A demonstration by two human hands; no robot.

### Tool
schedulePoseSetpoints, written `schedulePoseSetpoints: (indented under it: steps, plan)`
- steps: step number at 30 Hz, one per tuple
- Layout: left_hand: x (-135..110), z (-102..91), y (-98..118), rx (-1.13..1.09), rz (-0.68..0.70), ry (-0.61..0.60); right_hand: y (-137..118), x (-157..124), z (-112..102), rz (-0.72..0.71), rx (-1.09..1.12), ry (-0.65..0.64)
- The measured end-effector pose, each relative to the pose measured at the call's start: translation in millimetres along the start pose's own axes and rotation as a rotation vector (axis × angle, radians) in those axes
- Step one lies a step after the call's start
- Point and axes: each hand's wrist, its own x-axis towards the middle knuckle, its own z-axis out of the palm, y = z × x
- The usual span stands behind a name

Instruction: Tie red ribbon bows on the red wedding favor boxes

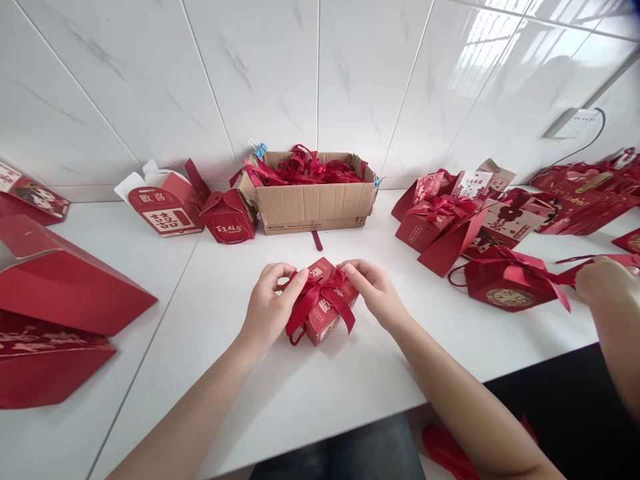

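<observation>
One red gift box (323, 332) sits on the white table (240, 407) directly before the wearer, nearer than the cardboard carton (310, 205) of loose red ribbons (315, 170).

Grip: the left hand (273, 298) appears to pinch the satin bow (311, 298) between thumb and fingers at the box's left edge. The right hand (373, 292) appears to do likewise at the far right edge. Neither is clenched; exact fingertip contact is partly hidden.

Condition: the knot lies over the box top. Two tails (344, 312) fall toward the wearer, one to each side. A cord handle (297, 337) protrudes at the near left.

Advice on handling, in this inspector's judgement: draw both loops outward with equal, light tension, keeping the knot central. Hold the ribbon flat so the satin does not twist. Avoid pressing on the carton-board walls, which could crease. Keep the cord handle free of the tails.
</observation>
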Motion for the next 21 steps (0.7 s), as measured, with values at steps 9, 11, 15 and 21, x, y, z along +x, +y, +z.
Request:
schedulePoseSetpoints:
  steps: [9,11,15,21]
  plan:
    - [-18.7,2.8,-5.2,-0.249,-0.014,0.022,0.7,-0.8,-4.4,0.13,0.149,-0.141]
    - [-20.1,2.9,-5.2,-0.247,-0.001,0.028,1.5,-0.9,-3.6,0.118,0.143,-0.152]
    - [-21.6,2.9,-5.8,-0.193,0.052,0.069,3.5,-2.2,-0.8,0.065,0.185,-0.043]
    - [-20.8,1.6,-6.8,-0.079,0.132,0.14,2.7,-4.9,0.3,-0.018,0.078,0.062]
